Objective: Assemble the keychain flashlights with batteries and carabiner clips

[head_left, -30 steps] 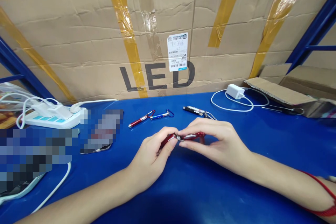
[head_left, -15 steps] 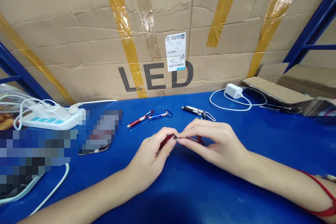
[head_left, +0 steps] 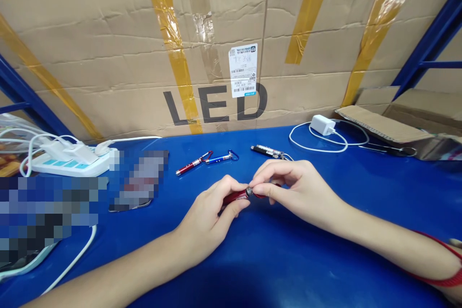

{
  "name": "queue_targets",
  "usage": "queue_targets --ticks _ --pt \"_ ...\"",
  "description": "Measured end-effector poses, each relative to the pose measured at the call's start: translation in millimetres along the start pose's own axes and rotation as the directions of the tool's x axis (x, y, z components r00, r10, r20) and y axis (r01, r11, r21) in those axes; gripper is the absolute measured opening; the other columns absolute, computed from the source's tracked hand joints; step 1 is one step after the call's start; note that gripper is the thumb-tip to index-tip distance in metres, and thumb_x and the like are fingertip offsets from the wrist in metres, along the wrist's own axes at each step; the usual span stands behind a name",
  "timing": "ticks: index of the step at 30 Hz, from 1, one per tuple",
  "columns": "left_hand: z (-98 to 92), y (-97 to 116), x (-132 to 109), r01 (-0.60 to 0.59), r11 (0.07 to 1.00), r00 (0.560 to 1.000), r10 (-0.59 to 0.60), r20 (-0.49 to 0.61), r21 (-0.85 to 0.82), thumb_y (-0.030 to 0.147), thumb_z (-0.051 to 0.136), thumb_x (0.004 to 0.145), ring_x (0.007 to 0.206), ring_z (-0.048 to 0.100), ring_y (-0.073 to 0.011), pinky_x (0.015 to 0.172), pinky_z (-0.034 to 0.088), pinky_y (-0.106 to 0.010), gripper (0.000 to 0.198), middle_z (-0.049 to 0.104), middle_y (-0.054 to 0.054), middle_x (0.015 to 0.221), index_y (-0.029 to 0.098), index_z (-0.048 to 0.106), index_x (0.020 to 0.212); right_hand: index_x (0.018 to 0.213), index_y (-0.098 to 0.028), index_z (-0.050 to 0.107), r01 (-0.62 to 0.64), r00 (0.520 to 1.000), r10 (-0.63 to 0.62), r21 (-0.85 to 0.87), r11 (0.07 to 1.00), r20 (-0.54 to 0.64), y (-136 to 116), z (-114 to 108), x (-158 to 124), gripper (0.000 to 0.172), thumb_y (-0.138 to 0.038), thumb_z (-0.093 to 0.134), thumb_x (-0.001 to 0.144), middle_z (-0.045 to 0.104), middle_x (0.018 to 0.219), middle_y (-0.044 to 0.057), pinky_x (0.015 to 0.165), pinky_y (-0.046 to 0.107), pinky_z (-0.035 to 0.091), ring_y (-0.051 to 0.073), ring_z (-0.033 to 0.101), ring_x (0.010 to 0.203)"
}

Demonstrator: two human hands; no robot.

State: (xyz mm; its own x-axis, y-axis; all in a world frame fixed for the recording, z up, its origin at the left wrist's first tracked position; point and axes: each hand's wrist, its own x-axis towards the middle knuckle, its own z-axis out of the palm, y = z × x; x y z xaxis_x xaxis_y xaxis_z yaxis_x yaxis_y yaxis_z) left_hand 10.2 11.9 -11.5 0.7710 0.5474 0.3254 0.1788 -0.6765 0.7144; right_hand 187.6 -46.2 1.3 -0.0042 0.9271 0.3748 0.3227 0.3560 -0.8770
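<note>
My left hand [head_left: 212, 214] is closed around the barrel of a small red keychain flashlight [head_left: 235, 197]. At the flashlight's right end, the dark metal end [head_left: 249, 192] shows between the two hands. My right hand [head_left: 292, 185] pinches that end with thumb and fingertips, and a red clip part [head_left: 260, 196] shows under the fingers. Beyond the hands lie a red flashlight with a carabiner [head_left: 190, 167] and a blue flashlight with a carabiner [head_left: 219, 158]. A black one [head_left: 263, 151] and a silver one [head_left: 273, 150] lie together behind my right hand, partly hidden by it.
A taped cardboard box [head_left: 137, 67] stands along the back of the blue table [head_left: 281, 264]. To the left are a power strip [head_left: 97, 166], a phone [head_left: 144, 178] and a blurred-out device [head_left: 43, 221]. A white charger [head_left: 322, 125] with cable and an opened carton [head_left: 386, 125] are at right.
My right fingers have shifted their grip at the flashlight's end, and more of the red barrel and dark end now shows. The view has moved slightly.
</note>
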Motion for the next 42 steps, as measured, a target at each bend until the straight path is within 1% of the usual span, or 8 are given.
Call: queue_targets --ticks 10,17,21,24,33,37,40,42 --pt "0.9 -4.4 -1.9 -0.041 0.999 0.999 0.041 0.011 0.027 0.019 0.043 0.089 0.060 0.051 -0.0092 0.057 0.040 -0.019 0.008 0.057 0.002 0.080 0.020 0.051 0.093 0.063 -0.017 0.070 -0.142 0.990 0.142 0.116 0.983 0.012 -3.1 0.1 2.7 0.006 -0.021 0.074 0.064 0.066 0.066 -0.001 0.045 0.017 0.044 0.005 0.053 0.047" --pt "0.2 -4.7 -5.0 -0.125 0.989 0.992 0.123 0.034 0.075 0.017 0.042 0.091 0.060 0.053 -0.0094 0.059 0.041 -0.019 0.013 0.059 0.002 0.078 0.020 0.054 0.094 0.067 -0.015 0.065 -0.388 0.919 0.335 0.337 0.858 0.206 3.9 -2.2 6.6 0.023 -0.015 0.082 0.051 0.065 0.055 -0.003 0.044 0.015 0.046 0.008 0.059 0.050" --pt "0.9 -5.8 -6.1 -0.162 0.978 0.986 0.156 0.055 0.133 0.018 0.043 0.091 0.065 0.055 -0.0114 0.062 0.042 -0.020 0.014 0.061 0.001 0.078 0.020 0.056 0.093 0.065 -0.013 0.062 -0.475 0.873 0.389 0.334 0.814 0.294 8.8 -2.7 7.1 0.027 -0.015 0.083 0.048 0.066 0.053 -0.002 0.043 0.014 0.048 0.006 0.058 0.046" --pt "1.2 -6.8 -4.8 -0.172 0.973 0.985 0.165 0.054 0.153 0.017 0.043 0.091 0.069 0.057 -0.0128 0.063 0.043 -0.020 0.015 0.062 0.000 0.078 0.019 0.057 0.093 0.063 -0.012 0.060 -0.500 0.860 0.417 0.318 0.806 0.295 10.2 -0.9 6.6 0.030 -0.018 0.084 0.046 0.065 0.053 -0.002 0.042 0.014 0.047 0.006 0.057 0.045" --pt "-0.9 -1.0 -2.5 -0.163 0.985 0.983 0.157 0.095 0.053 0.012 0.043 0.090 0.074 0.060 -0.0111 0.068 0.043 -0.018 0.020 0.067 0.001 0.089 0.022 0.058 0.098 0.061 -0.016 0.042 -0.490 0.870 0.438 0.294 0.821 0.228 4.1 4.9 2.9 0.044 -0.028 0.083 0.049 0.059 0.050 -0.006 0.035 0.014 0.044 0.007 0.055 0.042" --pt "0.3 -0.4 -2.0 -0.090 0.995 0.994 0.087 0.074 0.041 0.014 0.042 0.090 0.069 0.057 -0.0107 0.066 0.042 -0.019 0.017 0.066 0.001 0.086 0.021 0.057 0.095 0.063 -0.016 0.044 -0.457 0.886 0.416 0.232 0.859 0.205 3.9 5.5 2.5 0.041 -0.032 0.081 0.055 0.058 0.051 -0.006 0.034 0.013 0.041 0.006 0.053 0.043" --pt "1.0 0.3 -0.5 -0.018 1.000 0.999 0.017 0.029 0.019 0.018 0.040 0.091 0.062 0.053 -0.0101 0.060 0.041 -0.019 0.015 0.061 0.002 0.077 0.020 0.054 0.093 0.066 -0.016 0.051 -0.338 0.941 0.330 0.155 0.928 0.076 3.7 6.3 2.0 0.032 -0.031 0.078 0.061 0.058 0.051 -0.005 0.035 0.013 0.039 0.006 0.052 0.042" --pt "1.0 1.3 0.6 0.034 0.999 0.999 -0.034 0.005 -0.009 0.020 0.038 0.091 0.058 0.049 -0.0101 0.056 0.039 -0.019 0.014 0.056 0.004 0.069 0.020 0.052 0.093 0.069 -0.015 0.060 -0.159 0.987 0.161 0.055 0.986 -0.027 3.7 5.5 0.9 0.023 -0.028 0.077 0.064 0.060 0.056 -0.004 0.039 0.014 0.041 0.006 0.053 0.045"
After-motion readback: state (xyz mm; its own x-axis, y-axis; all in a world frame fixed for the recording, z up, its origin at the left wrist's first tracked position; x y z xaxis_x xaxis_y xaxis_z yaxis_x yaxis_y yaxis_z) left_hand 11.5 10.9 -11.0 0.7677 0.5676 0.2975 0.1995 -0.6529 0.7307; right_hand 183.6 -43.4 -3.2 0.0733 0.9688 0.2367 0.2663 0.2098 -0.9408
